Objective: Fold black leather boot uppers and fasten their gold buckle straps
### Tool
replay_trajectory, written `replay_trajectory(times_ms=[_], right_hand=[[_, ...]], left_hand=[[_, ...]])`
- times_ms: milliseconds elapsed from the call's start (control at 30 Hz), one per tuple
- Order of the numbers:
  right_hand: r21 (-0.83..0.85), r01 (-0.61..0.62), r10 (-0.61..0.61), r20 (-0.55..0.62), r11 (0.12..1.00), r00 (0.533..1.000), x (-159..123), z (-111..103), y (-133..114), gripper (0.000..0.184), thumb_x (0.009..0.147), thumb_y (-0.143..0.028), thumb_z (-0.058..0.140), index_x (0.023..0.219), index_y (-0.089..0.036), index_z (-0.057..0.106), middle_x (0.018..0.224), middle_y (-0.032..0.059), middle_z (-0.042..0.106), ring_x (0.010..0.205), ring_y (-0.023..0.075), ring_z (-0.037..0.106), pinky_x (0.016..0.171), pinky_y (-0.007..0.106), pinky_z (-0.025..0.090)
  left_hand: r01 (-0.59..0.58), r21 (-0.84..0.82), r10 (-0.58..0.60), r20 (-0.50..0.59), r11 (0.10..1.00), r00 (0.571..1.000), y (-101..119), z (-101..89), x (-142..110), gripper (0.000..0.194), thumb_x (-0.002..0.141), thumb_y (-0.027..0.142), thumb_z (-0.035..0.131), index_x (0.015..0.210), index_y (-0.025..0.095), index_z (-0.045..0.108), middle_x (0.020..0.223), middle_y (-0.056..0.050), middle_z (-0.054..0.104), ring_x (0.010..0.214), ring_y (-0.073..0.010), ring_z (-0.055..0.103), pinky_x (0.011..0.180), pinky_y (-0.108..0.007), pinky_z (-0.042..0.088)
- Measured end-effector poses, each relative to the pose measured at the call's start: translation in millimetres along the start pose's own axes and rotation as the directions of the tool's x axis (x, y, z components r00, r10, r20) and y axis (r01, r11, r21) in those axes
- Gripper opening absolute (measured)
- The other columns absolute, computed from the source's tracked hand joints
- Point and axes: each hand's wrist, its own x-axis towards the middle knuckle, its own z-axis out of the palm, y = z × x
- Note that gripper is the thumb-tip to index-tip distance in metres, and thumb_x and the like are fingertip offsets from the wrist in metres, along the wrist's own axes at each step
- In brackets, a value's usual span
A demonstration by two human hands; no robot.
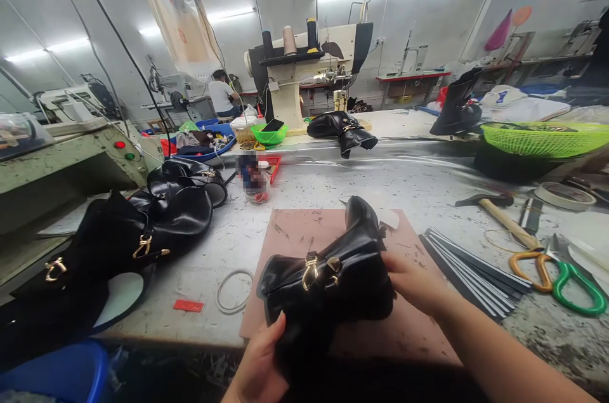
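I hold a black leather boot upper (pixel 328 279) with a gold buckle over a pinkish cutting mat (pixel 304 235) at the table's front edge. My left hand (pixel 259 362) grips its lower left side from below, fingers wrapped on the leather. My right hand (pixel 413 282) is closed on its right edge. The piece lies on its side, with its shaft pointing away from me.
A heap of black buckled boot uppers (pixel 143 231) lies at left. To the right lie dark strips (pixel 471 266), a hammer (pixel 499 212), scissors (pixel 566 273) and a tape roll (pixel 564 195). Farther back stand a sewing machine (pixel 309 66), a green basket (pixel 547 136) and another boot (pixel 342 130). A person sits far back.
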Motion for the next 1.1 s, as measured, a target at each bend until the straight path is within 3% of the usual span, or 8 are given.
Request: replay_trajectory(times_ms=[100,300,467,667,800,900,1000,1100], right_hand=[[0.065,0.014,-0.013,-0.005,0.998,1.0,1,3,-3,0.02,0.07,-0.034,0.055,0.077,-0.02,0.067,0.062,-0.0013,0.06,0.058,0.0156,0.053,0.058,0.03,0.046],[-0.019,0.096,-0.087,0.267,0.995,0.96,1,-3,-9,0.015,0.067,-0.024,0.059,0.077,-0.019,0.068,0.068,-0.0005,0.065,0.074,0.0205,0.058,0.074,0.034,0.047],[0.058,0.102,-0.109,0.141,0.993,0.984,3,-2,-9,0.017,0.073,-0.028,0.054,0.074,-0.018,0.068,0.067,-0.0015,0.063,0.066,0.0156,0.057,0.065,0.029,0.046],[0.013,0.127,-0.125,0.299,0.992,0.946,-1,-11,-8,0.005,0.063,-0.017,0.062,0.06,-0.018,0.065,0.061,-0.0036,0.061,0.065,0.0151,0.056,0.065,0.026,0.046],[0.073,0.161,-0.174,0.227,0.984,0.958,-9,-6,-21,0.012,0.07,-0.021,0.056,0.072,-0.018,0.067,0.069,-0.002,0.063,0.069,0.0158,0.057,0.068,0.028,0.046],[0.075,0.121,-0.131,0.137,0.99,0.982,-13,0,-27,0.011,0.069,-0.024,0.06,0.072,-0.017,0.067,0.065,-0.0011,0.062,0.065,0.0161,0.055,0.063,0.028,0.046],[0.058,0.057,-0.066,0.151,0.997,0.986,-15,-1,-22,0.013,0.067,-0.028,0.064,0.062,-0.016,0.065,0.06,-0.0013,0.057,0.06,0.0144,0.052,0.057,0.026,0.045],[0.133,0.08,-0.104,0.186,0.988,0.977,-17,-8,-13,0.021,0.064,-0.034,0.068,0.057,-0.015,0.062,0.066,-0.0015,0.053,0.065,0.0135,0.051,0.061,0.025,0.044]], left_hand=[[-0.033,-0.041,0.036,0.091,0.999,0.995,1,0.2,1,0.029,0.089,0.025,0.045,0.105,0.014,0.067,0.103,-0.006,0.068,0.098,-0.0197,0.062,0.091,-0.025,0.046],[-0.021,-0.06,0.035,0.246,0.998,0.969,1,2.5,4,0.039,0.094,0.02,0.028,0.116,0.015,0.06,0.117,-0.004,0.06,0.109,-0.0184,0.056,0.1,-0.024,0.036],[0.012,-0.049,0.005,0.337,0.999,0.942,3,8.1,6,0.046,0.096,0.021,0.018,0.121,0.013,0.055,0.122,-0.005,0.057,0.12,-0.0187,0.046,0.106,-0.026,0.028],[0.043,-0.034,-0.029,0.347,0.998,0.937,3,6.7,4,0.048,0.096,0.024,0.015,0.122,0.016,0.055,0.124,-0.004,0.055,0.12,-0.0197,0.046,0.109,-0.031,0.023],[0.074,-0.031,-0.058,0.345,0.997,0.937,3,9.6,4,0.049,0.096,0.025,0.014,0.123,0.015,0.054,0.125,-0.004,0.053,0.122,-0.0177,0.043,0.109,-0.028,0.021],[0.09,-0.031,-0.072,0.377,0.995,0.923,4,16.9,4,0.052,0.096,0.026,0.01,0.125,0.012,0.051,0.128,-0.005,0.051,0.124,-0.0176,0.041,0.109,-0.027,0.02],[0.047,-0.042,-0.025,0.416,0.998,0.909,4,22.6,3,0.056,0.096,0.023,0.005,0.126,0.013,0.05,0.129,-0.004,0.05,0.124,-0.0167,0.041,0.109,-0.027,0.019],[0.012,-0.052,0.012,0.445,0.999,0.895,5,24.9,3,0.059,0.095,0.022,0.0,0.126,0.014,0.05,0.129,-0.004,0.05,0.125,-0.0159,0.039,0.11,-0.028,0.016]])
